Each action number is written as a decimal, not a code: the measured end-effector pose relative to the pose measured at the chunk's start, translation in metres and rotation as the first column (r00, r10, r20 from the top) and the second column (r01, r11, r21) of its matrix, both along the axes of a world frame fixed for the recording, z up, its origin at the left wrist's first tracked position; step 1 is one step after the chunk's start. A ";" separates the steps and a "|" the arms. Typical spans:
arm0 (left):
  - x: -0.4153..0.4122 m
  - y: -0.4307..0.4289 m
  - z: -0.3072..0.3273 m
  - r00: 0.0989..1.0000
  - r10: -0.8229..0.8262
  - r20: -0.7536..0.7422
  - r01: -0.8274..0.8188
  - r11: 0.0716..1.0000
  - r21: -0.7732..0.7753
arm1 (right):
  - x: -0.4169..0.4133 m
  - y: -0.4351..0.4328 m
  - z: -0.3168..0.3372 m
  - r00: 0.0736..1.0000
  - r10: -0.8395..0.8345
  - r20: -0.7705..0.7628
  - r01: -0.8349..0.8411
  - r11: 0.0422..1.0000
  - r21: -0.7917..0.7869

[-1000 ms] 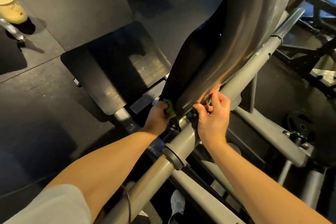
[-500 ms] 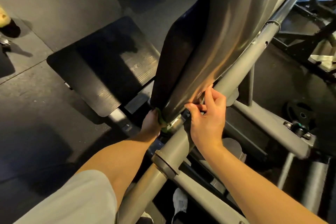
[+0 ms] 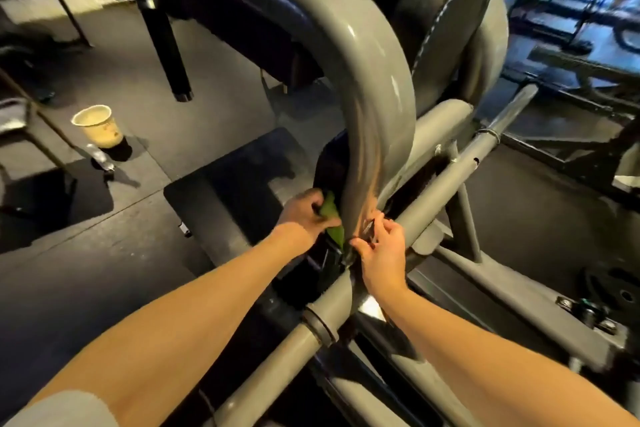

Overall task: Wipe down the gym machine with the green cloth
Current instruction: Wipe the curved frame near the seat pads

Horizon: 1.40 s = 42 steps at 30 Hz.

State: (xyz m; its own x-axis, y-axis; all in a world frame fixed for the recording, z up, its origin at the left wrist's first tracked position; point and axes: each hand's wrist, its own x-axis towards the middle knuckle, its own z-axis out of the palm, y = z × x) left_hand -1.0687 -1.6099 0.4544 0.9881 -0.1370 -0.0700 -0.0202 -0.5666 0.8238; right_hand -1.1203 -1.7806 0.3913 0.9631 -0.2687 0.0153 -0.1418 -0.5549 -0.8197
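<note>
Dim room, glare on curved grey frame (image 3: 374, 80), motion blur, edges warped

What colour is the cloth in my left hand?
The cloth is green, seen best in the head view.
</note>
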 end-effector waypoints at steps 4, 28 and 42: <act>-0.013 -0.002 0.086 0.987 0.128 0.097 -0.092 0.945 -0.313 | -0.007 -0.016 0.039 0.997 -0.052 0.055 0.046 0.992 0.116; -0.019 -0.031 0.154 0.924 0.285 0.256 -0.199 0.928 -0.315 | -0.004 -0.006 0.134 0.870 -0.204 0.449 0.006 0.914 0.405; -0.015 -0.025 0.161 0.935 0.251 0.250 -0.185 0.948 -0.259 | 0.032 0.005 0.210 0.780 -0.104 0.617 -0.178 0.908 0.378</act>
State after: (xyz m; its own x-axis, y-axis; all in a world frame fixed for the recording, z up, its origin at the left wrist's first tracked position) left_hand -1.0836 -1.6353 0.6155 0.9705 0.1045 0.2173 -0.1628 -0.3809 0.9102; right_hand -1.0882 -1.7756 0.6010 0.7897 -0.3504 0.5035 0.4803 -0.1573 -0.8629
